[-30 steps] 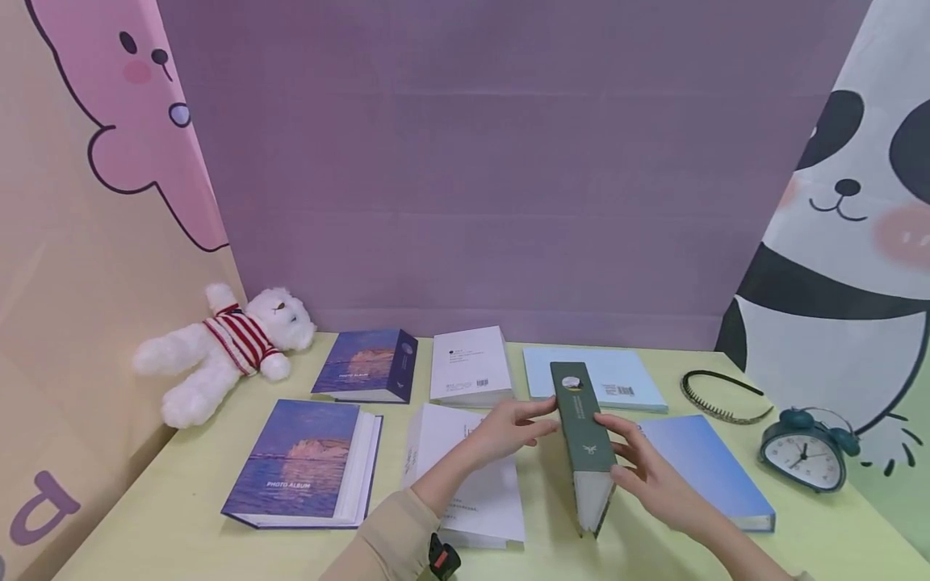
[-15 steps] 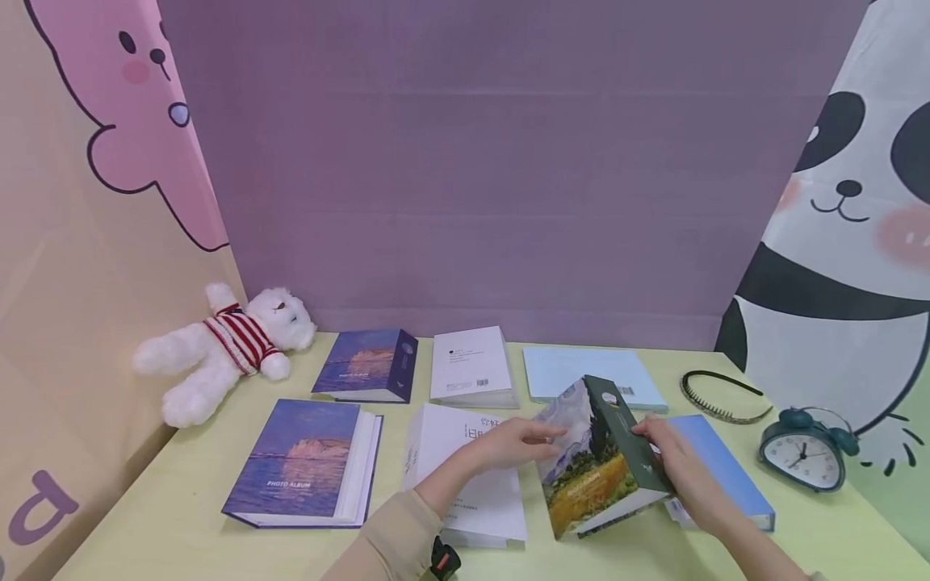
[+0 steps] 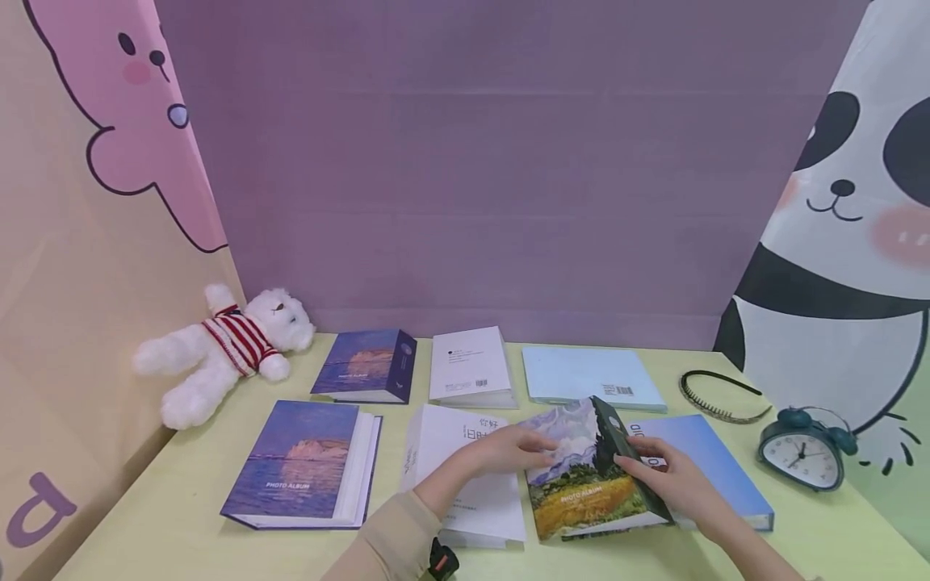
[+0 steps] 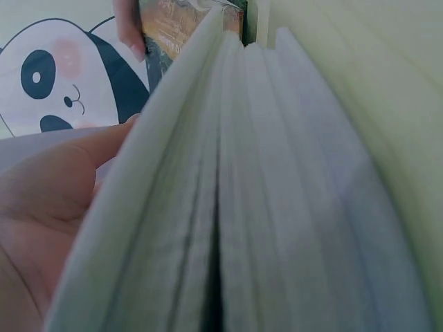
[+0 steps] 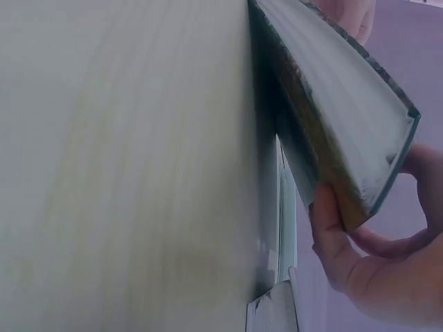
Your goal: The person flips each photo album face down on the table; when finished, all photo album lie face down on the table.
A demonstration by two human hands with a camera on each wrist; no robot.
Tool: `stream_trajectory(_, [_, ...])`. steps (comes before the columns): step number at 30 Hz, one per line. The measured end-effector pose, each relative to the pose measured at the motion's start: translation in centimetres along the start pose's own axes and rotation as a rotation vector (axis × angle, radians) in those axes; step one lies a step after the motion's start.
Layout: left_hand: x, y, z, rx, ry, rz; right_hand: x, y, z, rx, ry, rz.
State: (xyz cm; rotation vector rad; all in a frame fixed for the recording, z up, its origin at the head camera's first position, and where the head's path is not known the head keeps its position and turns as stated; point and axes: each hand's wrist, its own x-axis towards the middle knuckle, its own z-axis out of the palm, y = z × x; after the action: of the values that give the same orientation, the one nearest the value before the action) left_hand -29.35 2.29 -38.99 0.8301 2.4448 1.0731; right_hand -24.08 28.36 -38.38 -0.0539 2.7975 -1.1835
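Hands meet on a green-spined photo album (image 3: 584,484) in the lower middle of the head view. The right hand (image 3: 664,476) curls its fingers over the dark green spine edge and grips it, thumb beneath; the right wrist view shows the thumb and fingers (image 5: 332,238) pinching the album's edge (image 5: 346,131), which is lifted clear of the counter on that side. The left hand (image 3: 508,448) lies with straight fingers on the upper left corner of the painted cover, touching it without closing around it. The album sits tilted, its landscape cover facing up and left, its left edge down on the yellow-green counter (image 3: 182,524).

Just left of it, under the left forearm, lies a white book (image 3: 465,476), whose page edges fill the left wrist view (image 4: 242,207). Just right of the album, partly under the right hand, lies a blue book (image 3: 715,464). Further left in the frame is a purple-covered photo album (image 3: 301,460). Along the back row, from left to right, lie a smaller purple album (image 3: 366,363), a white box-like book (image 3: 471,365) and a pale blue book (image 3: 588,373). A white plush bear (image 3: 225,347) in a striped jumper lies at the left edge of the counter. At the right are a black headband (image 3: 719,395) and a teal alarm clock (image 3: 802,452).
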Motion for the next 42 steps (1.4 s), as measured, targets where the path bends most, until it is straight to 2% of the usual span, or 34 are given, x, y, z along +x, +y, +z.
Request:
stream_trajectory(8, [-0.65,0.34,-0.05,0.052,-0.036,-0.015,-0.07,0.7,-0.01,-0.053,0.001,-0.037])
stream_trajectory(15, [-0.92,0.31,0.06,0.054,-0.054,-0.047,0.11,0.87,0.06,-0.108,-0.044,-0.048])
stream_trajectory(21, [-0.71,0.32,0.29,0.113,-0.086,-0.028,0.18,0.73,0.01,-0.107,-0.082,-0.063])
stream_trajectory(24, [-0.64,0.42,0.41,0.138,-0.089,-0.031,0.28,0.82,0.02,-0.112,-0.079,-0.08])
stream_trajectory(35, [-0.73,0.5,0.42,0.11,-0.09,-0.036,0.46,0.99,0.25,-0.113,-0.055,-0.077])
stream_trajectory(42, [-0.66,0.43,0.43,0.125,-0.053,-0.024,0.45,0.74,0.3,-0.117,-0.002,-0.113])
